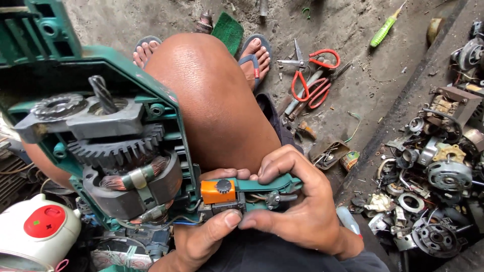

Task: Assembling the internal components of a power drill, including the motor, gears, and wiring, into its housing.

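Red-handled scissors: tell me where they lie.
In the head view, the red-handled scissors lie on the dirt floor at upper right, just right of the sandalled foot, beside red-handled pliers and left of the green screwdriver.

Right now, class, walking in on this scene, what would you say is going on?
A seated person holds an opened green power tool across their knee, its gears and copper motor windings exposed. The left hand and right hand both grip the handle end, fingers around the orange trigger switch. Red-handled scissors and scrap motor parts lie on the floor.
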